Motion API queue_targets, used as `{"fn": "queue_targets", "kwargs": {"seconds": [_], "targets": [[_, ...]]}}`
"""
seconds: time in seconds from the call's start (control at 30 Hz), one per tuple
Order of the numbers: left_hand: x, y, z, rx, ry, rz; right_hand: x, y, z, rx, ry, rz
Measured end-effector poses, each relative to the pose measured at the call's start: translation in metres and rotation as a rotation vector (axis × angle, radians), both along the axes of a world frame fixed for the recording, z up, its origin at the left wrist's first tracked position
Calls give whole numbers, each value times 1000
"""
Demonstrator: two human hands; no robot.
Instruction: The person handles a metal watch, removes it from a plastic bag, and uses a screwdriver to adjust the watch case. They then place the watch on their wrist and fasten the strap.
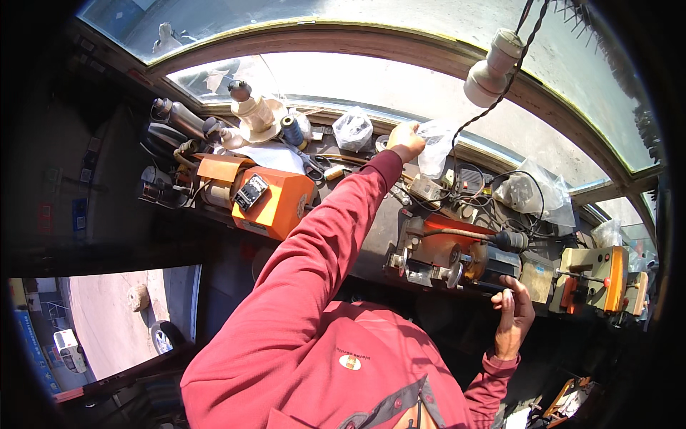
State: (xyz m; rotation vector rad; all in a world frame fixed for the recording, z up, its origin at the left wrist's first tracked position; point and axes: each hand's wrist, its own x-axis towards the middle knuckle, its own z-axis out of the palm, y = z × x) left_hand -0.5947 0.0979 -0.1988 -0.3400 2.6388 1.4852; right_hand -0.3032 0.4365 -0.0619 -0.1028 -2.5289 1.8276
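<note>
My left hand (405, 142) reaches across the bench to the window sill. Its fingers pinch the top of a clear plastic bag (435, 150), whose contents I cannot make out. Beside that hand stands another knotted plastic bag (352, 130), and a roll of tape (381, 143) lies by the wrist. My right hand (513, 316) hovers at the bench's front edge with fingers bent and apart, holding nothing that I can see. Close to it is a key-cutting machine (429, 241) with an orange body, metal clamps and a gooseneck lamp (509, 241).
An orange machine housing (276, 201) carries a small dark device (251, 192). Scissors (316, 166), a blue thread spool (292, 131) and a steel bottle (179, 118) are at the left. Cables, a large plastic bag (528, 193) and a beige machine (589, 279) crowd the right. A socket (487, 75) hangs overhead.
</note>
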Motion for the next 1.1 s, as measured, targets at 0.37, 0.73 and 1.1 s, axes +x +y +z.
{"fn": "queue_targets", "kwargs": {"seconds": [0.37,0.73,1.1], "targets": [[15,-47,33,-287,218,55,1,4,2,-24,-50,-15],[110,-45,33,-152,580,170,-11,-6,0,-71,-34,-20],[104,-67,54,-188,722,156,-12,-18,6,-112,-16,20]]}}
